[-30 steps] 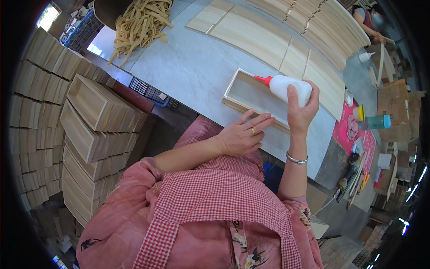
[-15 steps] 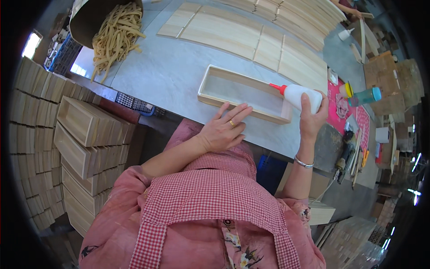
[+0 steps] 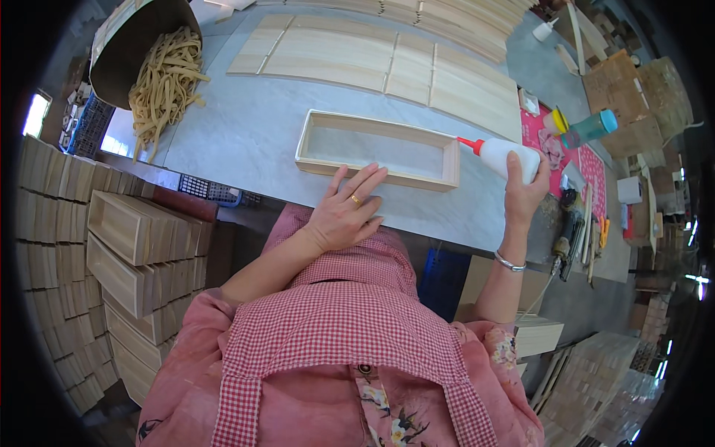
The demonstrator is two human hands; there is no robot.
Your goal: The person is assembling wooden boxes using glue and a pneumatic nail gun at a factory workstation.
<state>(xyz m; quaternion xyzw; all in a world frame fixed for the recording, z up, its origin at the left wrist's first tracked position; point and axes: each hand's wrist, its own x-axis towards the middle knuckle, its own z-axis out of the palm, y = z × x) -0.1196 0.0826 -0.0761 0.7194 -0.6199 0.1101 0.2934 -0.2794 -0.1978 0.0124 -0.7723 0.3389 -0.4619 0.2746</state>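
Note:
A long, narrow wooden frame (image 3: 451, 162) lies on the bluish-grey tabletop in front of me, with the table surface showing through it. My left hand (image 3: 344, 212) has its fingers spread, the fingertips resting at the frame's near side. In my right hand (image 3: 525, 190) is a white squeeze glue bottle (image 3: 500, 158), tipped so its red nozzle points left. The nozzle tip is at the frame's far right corner; whether it touches the wood I cannot tell. A whitish line shows along the frame's left rim.
Thin wooden panels (image 3: 328, 58) lie beyond the frame, with stacked boards behind. A container spilling tan rubber-like strips (image 3: 167, 82) is at far left. Wooden box stacks (image 3: 119, 223) stand left of the table. A teal bottle (image 3: 592, 128) and tools (image 3: 570, 231) lie to the right.
The glue bottle's nozzle has moved right along the far rim to the frame's far right corner. My left hand stays at the near side. The whole view has shifted slightly.

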